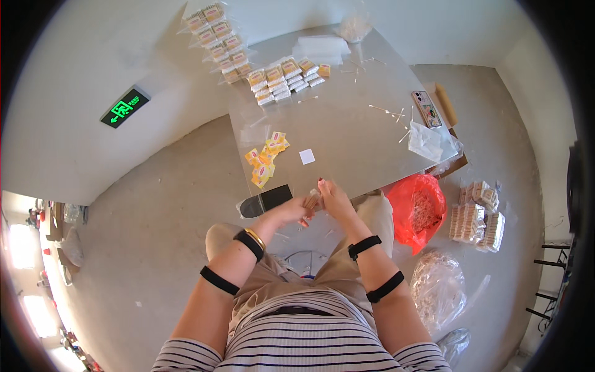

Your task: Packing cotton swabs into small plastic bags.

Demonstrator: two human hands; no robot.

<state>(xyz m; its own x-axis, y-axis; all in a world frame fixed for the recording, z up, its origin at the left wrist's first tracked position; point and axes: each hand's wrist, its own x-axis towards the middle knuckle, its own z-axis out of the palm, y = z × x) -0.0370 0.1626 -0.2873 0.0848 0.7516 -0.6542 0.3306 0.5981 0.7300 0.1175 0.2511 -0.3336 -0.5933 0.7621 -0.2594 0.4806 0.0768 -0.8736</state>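
Note:
At the table's front edge my two hands meet in front of my lap. My right hand [334, 199] is closed, its thumb up, on a small clear bag [314, 196] with something pale in it. My left hand [296, 211] curls its fingers against the same bag from the left; its contents are mostly hidden. Beside my left hand, a flat black rounded piece [266, 201] juts over the table edge. Just beyond my hands lies a white square card [307, 156]. Yellow printed cards [266, 158] are scattered to its left.
Filled packets [276, 79] stand stacked at the table's [353, 136] far left. Loose cotton swabs [390, 113], a phone [426, 109] and clear bags [425, 141] lie on the right. On the floor are a red bag of swabs [423, 211], a clear bag [439, 285] and packed bundles [474, 220].

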